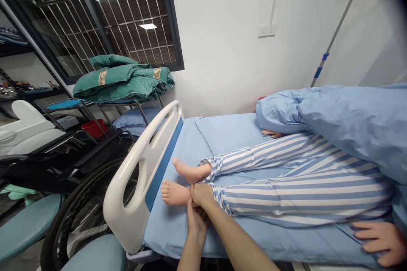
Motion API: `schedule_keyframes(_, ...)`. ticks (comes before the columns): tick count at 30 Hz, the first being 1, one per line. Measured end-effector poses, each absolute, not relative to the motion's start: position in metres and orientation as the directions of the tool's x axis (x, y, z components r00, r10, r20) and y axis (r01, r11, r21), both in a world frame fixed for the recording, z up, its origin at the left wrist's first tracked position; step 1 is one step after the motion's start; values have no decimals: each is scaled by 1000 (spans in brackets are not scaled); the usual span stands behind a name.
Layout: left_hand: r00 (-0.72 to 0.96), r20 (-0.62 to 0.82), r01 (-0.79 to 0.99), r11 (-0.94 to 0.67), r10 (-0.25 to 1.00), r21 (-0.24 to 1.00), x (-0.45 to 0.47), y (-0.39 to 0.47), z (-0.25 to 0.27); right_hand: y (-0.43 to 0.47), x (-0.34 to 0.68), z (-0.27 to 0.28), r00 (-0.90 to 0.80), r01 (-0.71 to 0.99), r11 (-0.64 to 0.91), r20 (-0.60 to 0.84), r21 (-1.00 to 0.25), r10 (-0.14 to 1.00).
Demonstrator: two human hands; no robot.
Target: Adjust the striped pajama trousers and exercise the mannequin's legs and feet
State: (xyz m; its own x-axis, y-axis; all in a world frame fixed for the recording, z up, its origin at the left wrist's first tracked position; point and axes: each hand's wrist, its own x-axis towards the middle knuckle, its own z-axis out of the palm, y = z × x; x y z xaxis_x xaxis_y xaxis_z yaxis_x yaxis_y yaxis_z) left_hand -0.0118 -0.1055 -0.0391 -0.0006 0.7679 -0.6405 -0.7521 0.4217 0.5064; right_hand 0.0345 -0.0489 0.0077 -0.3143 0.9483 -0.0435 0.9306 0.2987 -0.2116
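Note:
A nursing manikin in blue-and-white striped trousers (273,194) lies on its back on the bed. My right hand (202,194) is wrapped over the ankle of its nearer foot (174,193), just beside the trouser cuff (221,197). From below, my left hand (196,221) cups the same ankle, palm up, its thumb against the side near the heel; its fingers are partly hidden. The farther foot (192,172) rests close by, toes pointing toward the footboard, with no hand on it.
A white footboard (111,194) closes the bed's left end, with a wheelchair wheel (85,211) beyond it. A blue quilt (343,114) covers the manikin's upper part. One manikin hand (381,239) lies at the near edge. Green folded bedding (124,80) sits under the window.

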Motion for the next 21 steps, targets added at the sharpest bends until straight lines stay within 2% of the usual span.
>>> schedule_keyframes(3,-25,-720,-710,495,693,501,-7,-94,-24,-44,36,7,-354,918,330,-80,-218,932)
schedule_keyframes(7,8,-823,-689,600,568,407,-8,-84,-10,-32,39,5,-322,923,264,-186,-281,928)
schedule_keyframes(12,-3,-826,-673,610,564,419,-17,-82,-19,-20,46,2,-312,904,210,-238,-373,920)
schedule_keyframes(14,8,-790,-675,586,613,448,-19,-85,-27,-22,49,3,-290,904,201,-195,-378,937)
schedule_keyframes(17,11,-718,-681,531,696,504,-17,-91,-37,-31,50,8,-284,905,252,-47,-342,958)
schedule_keyframes(21,-61,-717,-634,528,694,565,-12,-88,-30,-46,48,12,-305,894,312,73,-322,949)
